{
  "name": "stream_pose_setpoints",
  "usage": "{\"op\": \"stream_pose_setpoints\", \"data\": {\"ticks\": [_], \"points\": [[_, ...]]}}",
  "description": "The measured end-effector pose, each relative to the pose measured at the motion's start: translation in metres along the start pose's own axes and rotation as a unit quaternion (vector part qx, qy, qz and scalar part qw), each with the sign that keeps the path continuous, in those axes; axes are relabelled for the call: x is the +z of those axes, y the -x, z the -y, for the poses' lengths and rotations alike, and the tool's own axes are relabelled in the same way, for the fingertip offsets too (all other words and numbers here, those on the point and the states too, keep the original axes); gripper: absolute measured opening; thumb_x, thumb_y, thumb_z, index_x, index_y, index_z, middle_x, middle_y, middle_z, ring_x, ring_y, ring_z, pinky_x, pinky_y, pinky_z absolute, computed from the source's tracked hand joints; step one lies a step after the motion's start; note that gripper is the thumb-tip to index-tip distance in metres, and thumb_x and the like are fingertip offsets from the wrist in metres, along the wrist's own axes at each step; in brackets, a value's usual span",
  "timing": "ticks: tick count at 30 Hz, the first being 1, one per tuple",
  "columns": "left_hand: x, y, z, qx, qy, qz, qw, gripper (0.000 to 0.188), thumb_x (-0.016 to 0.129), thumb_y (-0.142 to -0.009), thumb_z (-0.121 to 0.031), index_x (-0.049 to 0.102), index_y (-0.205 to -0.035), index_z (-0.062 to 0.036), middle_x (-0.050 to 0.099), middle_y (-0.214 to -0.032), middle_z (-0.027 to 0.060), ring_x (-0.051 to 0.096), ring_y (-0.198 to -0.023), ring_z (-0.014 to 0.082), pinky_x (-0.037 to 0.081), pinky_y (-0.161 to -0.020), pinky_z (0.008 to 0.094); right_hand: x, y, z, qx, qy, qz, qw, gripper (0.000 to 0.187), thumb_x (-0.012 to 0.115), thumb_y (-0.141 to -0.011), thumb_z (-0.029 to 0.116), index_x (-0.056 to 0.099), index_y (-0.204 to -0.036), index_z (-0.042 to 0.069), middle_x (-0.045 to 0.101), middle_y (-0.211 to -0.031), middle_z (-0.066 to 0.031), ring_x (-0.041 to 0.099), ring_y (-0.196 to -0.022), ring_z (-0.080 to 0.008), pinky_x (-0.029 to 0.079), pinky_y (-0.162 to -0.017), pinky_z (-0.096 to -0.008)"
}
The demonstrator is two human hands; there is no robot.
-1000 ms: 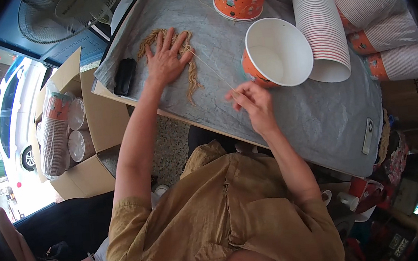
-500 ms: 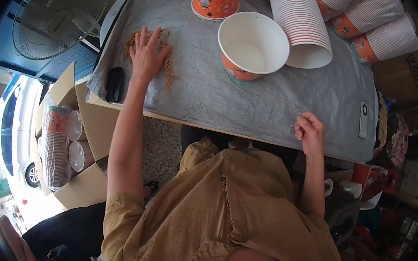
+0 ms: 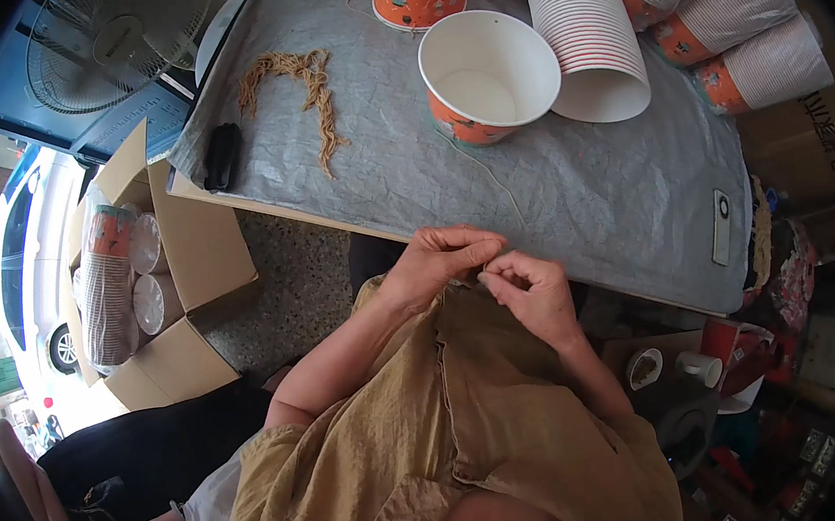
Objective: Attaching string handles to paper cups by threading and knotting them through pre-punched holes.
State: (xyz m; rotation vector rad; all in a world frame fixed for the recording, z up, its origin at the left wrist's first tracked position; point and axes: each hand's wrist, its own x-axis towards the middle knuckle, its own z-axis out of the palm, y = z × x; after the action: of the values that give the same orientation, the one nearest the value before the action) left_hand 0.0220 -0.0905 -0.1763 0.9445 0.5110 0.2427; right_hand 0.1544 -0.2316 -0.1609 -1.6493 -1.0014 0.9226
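The left hand (image 3: 443,261) and right hand (image 3: 533,295) meet at the near edge of the table, in front of the shirt (image 3: 390,394). Each hand is closed in a pinch, thumb against fingers, with the fingertips nearly touching those of the other hand. Any strand between them is too fine to make out.

A tan string bundle (image 3: 320,99) lies bent on the grey table cover (image 3: 387,153), well to the left of the hands. A single thin string (image 3: 487,167) extends from the open paper bucket (image 3: 490,78) toward the near edge. The bucket is tilted, its white interior visible. A nested bucket stack (image 3: 584,28) lies on its side just right of it.
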Motion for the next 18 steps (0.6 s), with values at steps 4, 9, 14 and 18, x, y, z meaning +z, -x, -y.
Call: {"op": "stream_pose_setpoints", "data": {"ticks": [4,9,14,18], "points": [[-0.009,0.003,-0.004,-0.041,0.093,-0.039,0.994,0.022,0.075,-0.095,-0.022,0.078,-0.107,-0.0041,0.069,-0.088,-0.0037,0.053,-0.069,0.0041,0.042,-0.061,0.0200,0.008,0.007,-0.003,-0.030,-0.010,0.009,0.999,0.003,0.072,-0.094,0.003,0.070,-0.093,0.001,0.062,-0.070,0.0052,0.054,-0.062,-0.0012,0.043,-0.054,-0.0203],[-0.018,0.015,-0.013,-0.030,-0.199,-0.024,0.979,0.040,0.063,-0.103,-0.043,0.074,-0.105,-0.0042,0.069,-0.088,-0.0012,0.056,-0.069,0.0034,0.043,-0.058,0.0200,0.003,0.007,0.006,-0.002,-0.047,-0.031,0.998,0.004,0.073,-0.094,0.003,0.071,-0.092,0.001,0.061,-0.070,0.0055,0.052,-0.062,-0.0012,0.042,-0.054,-0.0206],[-0.007,0.017,0.003,-0.123,-0.070,0.108,0.984,0.040,0.066,-0.100,-0.045,0.076,-0.110,-0.0078,0.072,-0.082,-0.0014,0.054,-0.067,0.0023,0.039,-0.054,0.0187,0.004,0.009,0.026,-0.089,0.087,-0.034,0.992,0.007,0.077,-0.087,-0.001,0.070,-0.087,0.001,0.061,-0.066,0.0003,0.050,-0.060,-0.0032,0.041,-0.053,-0.0233],[-0.004,0.014,0.004,-0.156,0.079,0.014,0.984,0.023,0.079,-0.092,-0.025,0.079,-0.107,-0.0077,0.072,-0.084,-0.0042,0.053,-0.067,0.0016,0.038,-0.055,0.0166,0.004,0.011,0.028,-0.111,0.115,-0.029,0.987,0.009,0.075,-0.089,0.005,0.070,-0.096,0.002,0.069,-0.080,-0.0132,0.066,-0.066,-0.0236,0.051,-0.063,-0.0326]]}}
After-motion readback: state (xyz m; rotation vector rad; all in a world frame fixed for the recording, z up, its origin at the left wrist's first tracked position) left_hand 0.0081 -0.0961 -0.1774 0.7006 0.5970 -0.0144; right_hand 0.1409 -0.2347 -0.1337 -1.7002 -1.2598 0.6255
